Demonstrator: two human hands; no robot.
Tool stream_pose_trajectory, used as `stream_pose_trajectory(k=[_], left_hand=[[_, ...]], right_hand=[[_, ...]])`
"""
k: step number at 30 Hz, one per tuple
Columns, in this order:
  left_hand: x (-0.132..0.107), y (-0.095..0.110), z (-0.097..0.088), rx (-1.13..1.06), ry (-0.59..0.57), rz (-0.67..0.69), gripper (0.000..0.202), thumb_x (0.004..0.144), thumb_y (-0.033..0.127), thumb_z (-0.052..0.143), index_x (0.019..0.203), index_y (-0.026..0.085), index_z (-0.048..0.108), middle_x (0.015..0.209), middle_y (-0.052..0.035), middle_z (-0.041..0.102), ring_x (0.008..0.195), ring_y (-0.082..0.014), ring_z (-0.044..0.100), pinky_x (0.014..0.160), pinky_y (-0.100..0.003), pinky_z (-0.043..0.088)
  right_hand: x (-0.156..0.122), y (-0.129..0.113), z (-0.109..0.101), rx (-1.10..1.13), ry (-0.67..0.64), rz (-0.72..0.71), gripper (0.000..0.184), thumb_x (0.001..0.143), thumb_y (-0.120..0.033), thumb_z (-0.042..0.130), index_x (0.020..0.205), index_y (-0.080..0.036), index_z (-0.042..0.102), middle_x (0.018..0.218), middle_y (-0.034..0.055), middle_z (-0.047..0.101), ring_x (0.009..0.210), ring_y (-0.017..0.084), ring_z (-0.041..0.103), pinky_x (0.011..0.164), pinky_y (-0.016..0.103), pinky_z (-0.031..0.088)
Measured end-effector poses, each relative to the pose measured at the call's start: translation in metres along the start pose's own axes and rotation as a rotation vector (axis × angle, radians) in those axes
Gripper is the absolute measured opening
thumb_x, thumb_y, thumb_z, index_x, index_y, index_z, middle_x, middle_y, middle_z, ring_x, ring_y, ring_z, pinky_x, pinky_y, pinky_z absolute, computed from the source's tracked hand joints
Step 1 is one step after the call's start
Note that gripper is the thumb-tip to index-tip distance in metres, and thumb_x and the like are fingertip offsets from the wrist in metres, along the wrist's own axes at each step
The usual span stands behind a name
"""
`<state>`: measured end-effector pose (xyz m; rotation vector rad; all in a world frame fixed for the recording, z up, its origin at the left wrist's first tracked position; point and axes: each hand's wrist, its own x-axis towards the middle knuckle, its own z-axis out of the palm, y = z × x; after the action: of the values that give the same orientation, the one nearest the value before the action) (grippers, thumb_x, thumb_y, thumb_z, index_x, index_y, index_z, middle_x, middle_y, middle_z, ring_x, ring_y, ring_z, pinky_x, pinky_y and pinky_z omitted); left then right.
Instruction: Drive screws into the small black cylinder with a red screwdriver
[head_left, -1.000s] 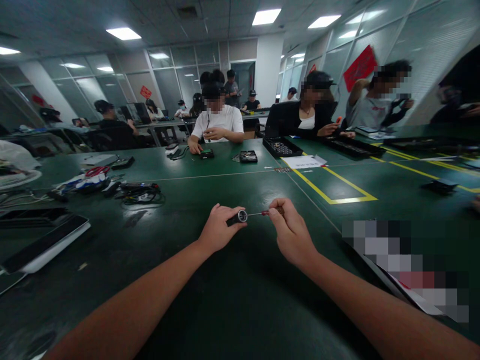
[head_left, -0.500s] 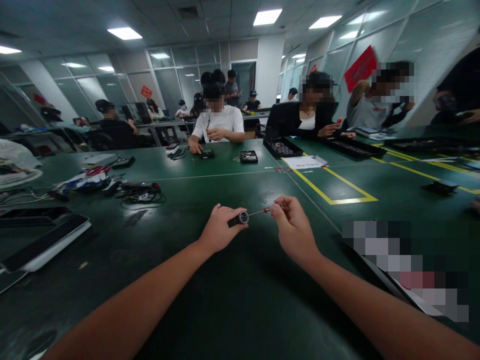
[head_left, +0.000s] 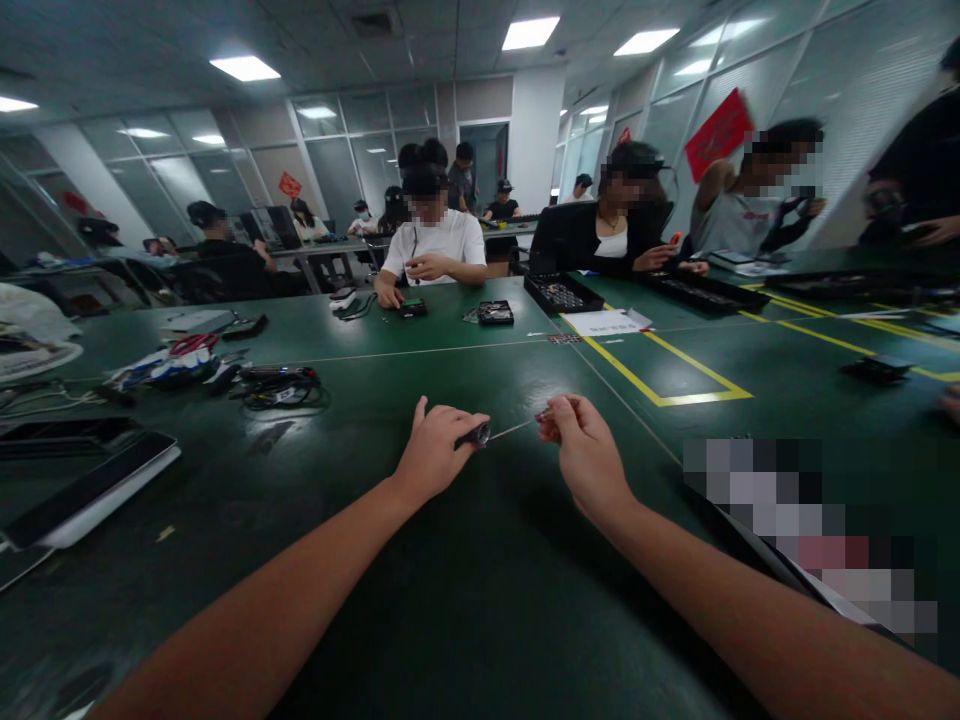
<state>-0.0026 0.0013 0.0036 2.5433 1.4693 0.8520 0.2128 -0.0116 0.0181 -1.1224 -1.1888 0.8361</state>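
Observation:
My left hand [head_left: 435,455] is closed round a small dark cylinder [head_left: 475,435] whose round, pale-rimmed end faces right. Its other end is hidden in my palm, and I cannot tell what kind of part it is. In my right hand [head_left: 589,450] I grip a screwdriver [head_left: 545,418] by its reddish, partly see-through handle. The thin metal shaft points left, with its tip at the cylinder's rimmed end; whether it touches is too small to tell. Both hands are above the green table [head_left: 465,600].
Left lie a coil of black cables [head_left: 281,388], a pile of bags and leads [head_left: 169,362] and a black-and-white panel [head_left: 94,500]. Yellow tape [head_left: 701,397] marks the table at right, near a white paper sheet [head_left: 607,322]. Co-workers sit across, by black trays [head_left: 562,293].
My left hand has turned slightly, so the cylinder's open end shows less squarely. My right hand's fingers have shifted round the screwdriver handle. The view has moved slightly.

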Motion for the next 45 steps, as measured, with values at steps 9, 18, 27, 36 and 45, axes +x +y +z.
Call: stream_pose_trajectory(k=[9,18,27,36,45], left_hand=[[-0.002,0.010,-0.004,-0.086,0.018,-0.039,0.034,0.089,0.030,0.071,0.123,0.031,0.066,0.116,-0.0009,0.070,0.113,-0.0229,0.059,0.121,-0.063,0.012],[-0.001,0.009,0.000,-0.122,0.024,-0.059,0.036,0.087,0.031,0.074,0.122,0.030,0.066,0.114,-0.0028,0.070,0.110,-0.0242,0.060,0.119,-0.061,0.020],[-0.003,0.010,0.000,-0.123,0.000,-0.029,0.035,0.087,0.030,0.073,0.122,0.032,0.067,0.115,-0.0013,0.071,0.112,-0.0235,0.060,0.120,-0.063,0.015],[-0.003,0.011,-0.002,-0.108,0.016,-0.019,0.035,0.088,0.031,0.072,0.123,0.030,0.066,0.114,-0.0032,0.071,0.111,-0.0242,0.061,0.119,-0.062,0.020],[-0.001,0.005,-0.002,-0.068,-0.026,-0.077,0.035,0.089,0.023,0.070,0.122,0.032,0.067,0.117,-0.0026,0.070,0.116,-0.0259,0.059,0.118,-0.068,0.017]], right_hand=[[-0.004,-0.003,0.002,0.012,-0.041,-0.063,0.026,0.095,-0.047,0.054,0.094,-0.021,0.058,0.080,0.0013,0.065,0.073,0.018,0.062,0.074,0.036,0.051],[-0.008,-0.009,-0.002,-0.034,-0.136,-0.116,0.024,0.096,-0.046,0.052,0.097,-0.022,0.059,0.077,0.0004,0.063,0.070,0.018,0.060,0.069,0.033,0.049],[-0.020,-0.019,-0.002,-0.294,-0.123,-0.224,0.035,0.102,-0.047,0.040,0.085,-0.023,0.060,0.073,0.0004,0.060,0.067,0.018,0.055,0.064,0.032,0.040],[-0.009,-0.007,0.000,-0.099,-0.067,-0.144,0.025,0.096,-0.047,0.050,0.095,-0.023,0.059,0.080,0.0020,0.063,0.076,0.020,0.060,0.072,0.035,0.049],[0.007,0.009,0.000,0.001,0.059,0.079,0.026,0.092,-0.048,0.053,0.084,-0.023,0.059,0.073,0.0013,0.062,0.067,0.019,0.060,0.063,0.035,0.053]])
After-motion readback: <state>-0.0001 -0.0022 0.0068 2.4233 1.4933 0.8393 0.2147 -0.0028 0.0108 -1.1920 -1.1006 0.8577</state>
